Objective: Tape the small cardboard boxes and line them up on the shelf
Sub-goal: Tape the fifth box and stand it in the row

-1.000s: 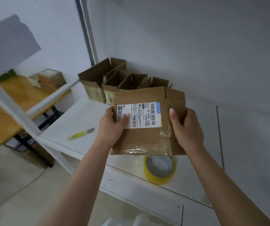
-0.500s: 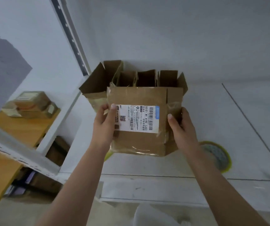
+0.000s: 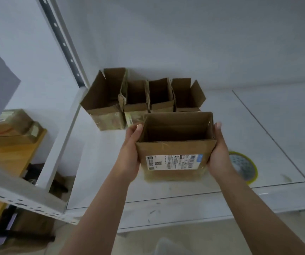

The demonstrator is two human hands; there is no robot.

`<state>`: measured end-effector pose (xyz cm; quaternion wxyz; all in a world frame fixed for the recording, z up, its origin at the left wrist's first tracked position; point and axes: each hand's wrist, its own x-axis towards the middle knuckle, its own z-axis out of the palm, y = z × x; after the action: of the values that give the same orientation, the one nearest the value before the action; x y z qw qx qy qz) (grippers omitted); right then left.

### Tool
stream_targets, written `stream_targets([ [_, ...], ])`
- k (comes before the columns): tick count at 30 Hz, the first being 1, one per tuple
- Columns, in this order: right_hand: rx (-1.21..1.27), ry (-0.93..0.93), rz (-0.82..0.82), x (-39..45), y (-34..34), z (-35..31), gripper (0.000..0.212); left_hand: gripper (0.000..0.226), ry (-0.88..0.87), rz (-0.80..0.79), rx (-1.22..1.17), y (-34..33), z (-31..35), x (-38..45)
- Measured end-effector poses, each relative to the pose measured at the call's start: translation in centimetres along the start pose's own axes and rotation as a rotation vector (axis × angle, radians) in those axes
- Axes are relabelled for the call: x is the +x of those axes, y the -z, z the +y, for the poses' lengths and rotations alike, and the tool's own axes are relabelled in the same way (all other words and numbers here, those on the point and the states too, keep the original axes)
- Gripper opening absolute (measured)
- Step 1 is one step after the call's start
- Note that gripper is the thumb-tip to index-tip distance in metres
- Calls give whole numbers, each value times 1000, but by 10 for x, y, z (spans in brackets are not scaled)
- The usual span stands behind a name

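A small cardboard box (image 3: 174, 163) with a white shipping label on its near side stands upright over the white shelf (image 3: 100, 162), its top open and empty. My left hand (image 3: 130, 153) grips its left side and my right hand (image 3: 219, 153) grips its right side. Behind it, a row of several open cardboard boxes (image 3: 138, 100) stands against the back wall. A roll of yellow tape (image 3: 244, 167) lies flat on the shelf just right of my right hand.
A perforated metal upright (image 3: 65, 46) and a white shelf rail (image 3: 19, 197) frame the left side. Beyond them, taped boxes (image 3: 13, 127) sit on a wooden table (image 3: 4, 159). A seam line crosses the shelf on the right.
The box was turned from label-up to upright with its open top facing me. It now sits lower, near the shelf, in front of the row.
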<state>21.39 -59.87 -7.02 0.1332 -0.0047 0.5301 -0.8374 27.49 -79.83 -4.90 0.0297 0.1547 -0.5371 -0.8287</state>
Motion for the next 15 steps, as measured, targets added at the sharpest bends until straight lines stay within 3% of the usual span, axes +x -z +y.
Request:
stream_targets([
  [2, 5, -14, -26, 2, 1, 2, 55, 48, -30, -51, 3, 3, 2, 3],
  [6, 14, 2, -53, 4, 4, 3, 50, 50, -13, -61, -36, 8, -2, 9],
  [12, -122, 187, -170, 6, 14, 1, 39, 43, -47, -62, -42, 8, -4, 16],
  [15, -207, 267, -120, 4, 14, 2, 21, 39, -92, -46, -33, 4, -6, 16],
])
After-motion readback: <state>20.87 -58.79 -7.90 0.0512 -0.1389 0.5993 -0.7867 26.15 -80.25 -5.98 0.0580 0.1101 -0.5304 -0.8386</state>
